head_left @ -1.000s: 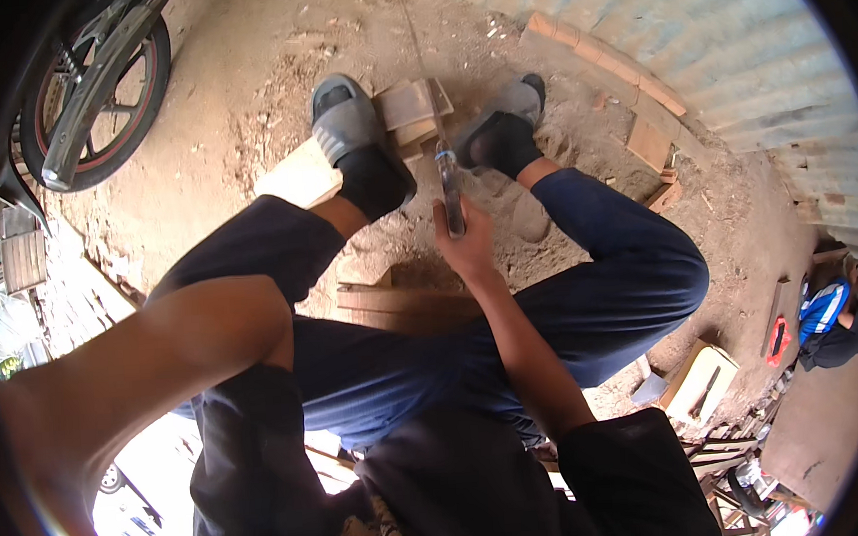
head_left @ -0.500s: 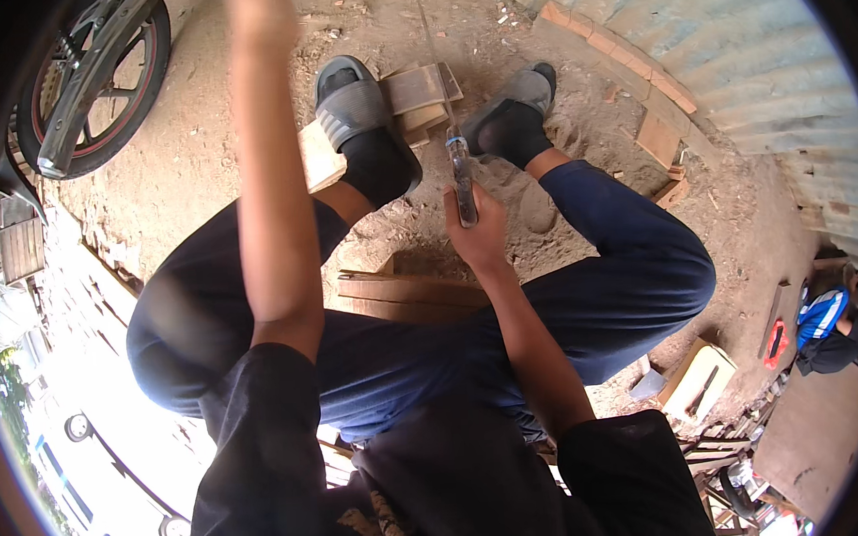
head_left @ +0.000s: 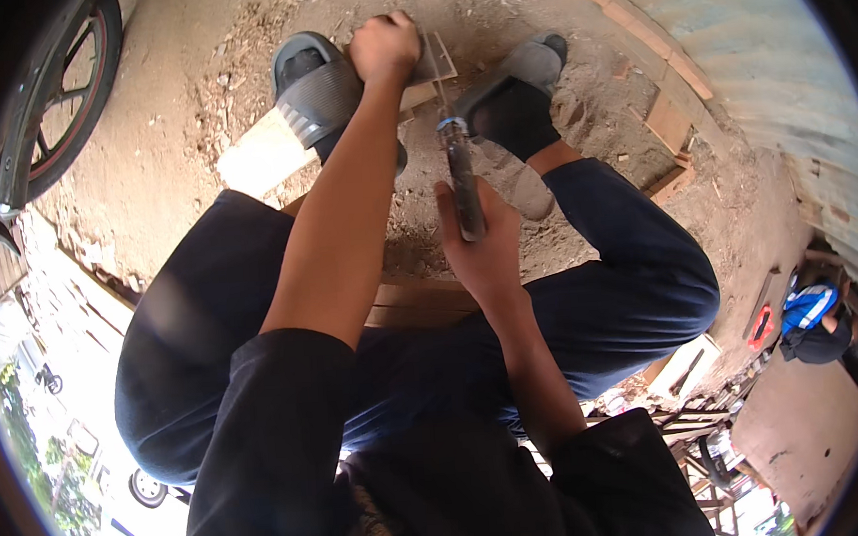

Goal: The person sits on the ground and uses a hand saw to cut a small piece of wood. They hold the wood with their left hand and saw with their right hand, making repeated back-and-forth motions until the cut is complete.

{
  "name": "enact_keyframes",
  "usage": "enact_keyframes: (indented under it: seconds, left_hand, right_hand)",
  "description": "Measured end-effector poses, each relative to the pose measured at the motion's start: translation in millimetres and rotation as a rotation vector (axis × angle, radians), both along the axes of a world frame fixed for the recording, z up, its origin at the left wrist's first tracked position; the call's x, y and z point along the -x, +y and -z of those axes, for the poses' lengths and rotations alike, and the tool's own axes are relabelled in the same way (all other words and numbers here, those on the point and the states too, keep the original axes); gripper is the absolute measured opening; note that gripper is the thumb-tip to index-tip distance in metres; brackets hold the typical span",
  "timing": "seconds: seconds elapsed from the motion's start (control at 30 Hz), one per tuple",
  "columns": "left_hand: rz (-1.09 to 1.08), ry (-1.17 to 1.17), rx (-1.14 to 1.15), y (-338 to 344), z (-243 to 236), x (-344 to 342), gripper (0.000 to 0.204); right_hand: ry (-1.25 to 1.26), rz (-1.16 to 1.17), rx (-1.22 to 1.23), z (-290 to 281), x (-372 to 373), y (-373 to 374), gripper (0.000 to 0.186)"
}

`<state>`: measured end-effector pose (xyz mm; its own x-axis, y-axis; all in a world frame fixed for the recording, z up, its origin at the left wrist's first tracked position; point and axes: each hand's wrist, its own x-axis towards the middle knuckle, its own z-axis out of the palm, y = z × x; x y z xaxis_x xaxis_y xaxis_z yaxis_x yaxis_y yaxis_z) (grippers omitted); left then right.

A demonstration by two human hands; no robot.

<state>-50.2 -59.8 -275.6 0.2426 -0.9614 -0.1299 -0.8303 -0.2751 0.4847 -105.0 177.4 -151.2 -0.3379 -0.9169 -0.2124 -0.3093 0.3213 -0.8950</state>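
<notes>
My right hand is wrapped round the dark handle of a handsaw with a blue band near its top. The thin blade, seen almost edge-on, runs away from me past the end of a wooden board. My left hand lies on this board just left of the blade, its fingers curled down; their grip is partly hidden. A pale plank lies below, under my left sandal. My right sandal is on the dirt, right of the saw.
Reddish-brown wood lies between my legs. A motorcycle wheel stands at the far left. Bricks line a corrugated metal wall on the right. Another person in blue and black is at the right edge, near a brown board.
My left hand has swung right and down onto the board beside the blade. My right hand, with the handsaw, has come slightly nearer to me.
</notes>
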Motion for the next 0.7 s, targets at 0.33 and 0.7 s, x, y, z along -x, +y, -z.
enact_keyframes:
  seconds: [0.33,0.7]
  left_hand:
    - [-0.162,0.146,-0.025,-13.0,18.8,-4.3,0.053]
    - [-0.066,0.027,0.055,-24.7,30.5,-6.7,0.051]
  right_hand:
    - [0.053,-0.046,-0.082,-48.6,10.5,57.1,0.014]
    - [0.025,-0.095,-0.086,-46.4,45.3,51.8,0.007]
